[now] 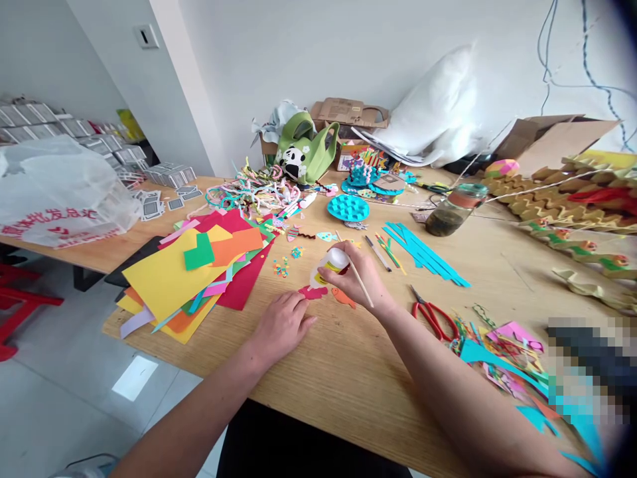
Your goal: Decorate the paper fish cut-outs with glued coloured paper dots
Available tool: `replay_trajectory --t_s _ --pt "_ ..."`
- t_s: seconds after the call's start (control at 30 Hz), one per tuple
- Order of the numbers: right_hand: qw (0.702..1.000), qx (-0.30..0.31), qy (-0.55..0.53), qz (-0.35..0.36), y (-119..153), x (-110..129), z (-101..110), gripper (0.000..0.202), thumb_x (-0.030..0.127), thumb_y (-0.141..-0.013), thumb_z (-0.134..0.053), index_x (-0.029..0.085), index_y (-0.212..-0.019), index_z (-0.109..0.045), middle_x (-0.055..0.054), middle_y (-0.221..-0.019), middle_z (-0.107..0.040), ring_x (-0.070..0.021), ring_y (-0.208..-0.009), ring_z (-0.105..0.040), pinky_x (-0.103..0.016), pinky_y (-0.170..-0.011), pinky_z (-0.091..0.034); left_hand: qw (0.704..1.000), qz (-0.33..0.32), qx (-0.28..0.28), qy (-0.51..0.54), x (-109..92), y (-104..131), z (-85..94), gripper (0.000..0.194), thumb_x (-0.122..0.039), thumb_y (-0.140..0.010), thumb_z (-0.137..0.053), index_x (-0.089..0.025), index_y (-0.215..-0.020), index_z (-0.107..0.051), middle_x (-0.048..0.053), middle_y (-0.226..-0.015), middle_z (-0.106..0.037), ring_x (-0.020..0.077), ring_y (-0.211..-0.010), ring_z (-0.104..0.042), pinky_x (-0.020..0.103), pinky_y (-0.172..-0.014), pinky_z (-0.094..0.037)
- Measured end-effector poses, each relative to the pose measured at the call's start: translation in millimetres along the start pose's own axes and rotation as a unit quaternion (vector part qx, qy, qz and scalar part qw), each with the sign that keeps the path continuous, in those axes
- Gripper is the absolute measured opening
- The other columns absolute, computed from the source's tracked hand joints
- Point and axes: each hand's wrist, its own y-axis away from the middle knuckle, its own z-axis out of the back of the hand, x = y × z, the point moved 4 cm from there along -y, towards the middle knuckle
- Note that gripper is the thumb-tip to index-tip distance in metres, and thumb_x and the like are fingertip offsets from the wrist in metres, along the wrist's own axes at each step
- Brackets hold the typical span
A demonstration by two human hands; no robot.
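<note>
My right hand (355, 275) holds a white glue bottle (337, 259) with a yellow label, tipped nozzle-down over a small red paper piece (312, 293). A thin wooden stick (361, 287) is also held in that hand. My left hand (283, 325) rests on the table at the left of the red piece, fingertips near its edge, thumb apart from the fingers. An orange paper fish (343, 298) lies just right of the red piece, below my right hand. Small colored paper dots (281, 267) are scattered behind my left hand.
Stacked colored paper (164, 279) lies at the left. Red-handled scissors (434, 318), paper scraps (507, 358) and blue strips (425, 253) are at the right. Farther back stand a glass jar (455, 211), a blue disc (348, 208), a green panda bag (311, 156) and egg trays (562, 199).
</note>
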Motion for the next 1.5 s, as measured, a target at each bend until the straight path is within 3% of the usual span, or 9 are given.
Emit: replay_trajectory --t_s 0.37,0.7,0.97,1.5 --pt "0.998 0.007 0.059 0.021 1 3 -9 0.035 0.035 -0.069 -0.073 0.022 -0.095 -0.052 0.0 -0.074 -0.065 -0.0167 -0.061 -0.059 -0.028 -0.058 -0.043 0.999 0.012 0.028 -0.018 -3 0 -2.1 0.03 -0.031 -0.095 -0.055 -0.017 -0.121 -0.057 0.012 -0.119 -0.061 0.0276 -0.112 -0.058 0.046 -0.097 -0.048" --pt "0.995 0.044 0.072 0.045 0 8 -16 0.037 0.047 -0.075 -0.072 0.021 -0.093 -0.053 0.0 -0.068 -0.061 -0.0172 -0.06 -0.058 -0.027 -0.057 -0.039 0.999 0.024 0.021 -0.007 1 2 -5.5 0.03 -0.03 -0.096 -0.054 -0.017 -0.122 -0.058 0.012 -0.12 -0.058 0.0269 -0.114 -0.055 0.046 -0.099 -0.046" --pt "0.994 0.019 0.099 0.041 2 4 -20 0.036 0.047 -0.077 -0.071 0.021 -0.095 -0.052 -0.001 -0.072 -0.062 -0.0163 -0.06 -0.056 -0.027 -0.057 -0.041 0.999 0.022 0.036 -0.019 -1 1 -5.4 0.03 -0.031 -0.096 -0.053 -0.017 -0.123 -0.057 0.011 -0.118 -0.059 0.0274 -0.111 -0.055 0.046 -0.098 -0.047" --pt "0.994 0.035 0.088 0.046 2 6 -21 0.035 0.046 -0.078 -0.069 0.021 -0.093 -0.05 -0.003 -0.077 -0.064 -0.0172 -0.063 -0.058 -0.027 -0.058 -0.04 0.998 0.009 0.044 -0.05 -3 0 -2.7 0.031 -0.03 -0.096 -0.052 -0.016 -0.123 -0.056 0.012 -0.115 -0.06 0.0275 -0.108 -0.057 0.046 -0.095 -0.047"
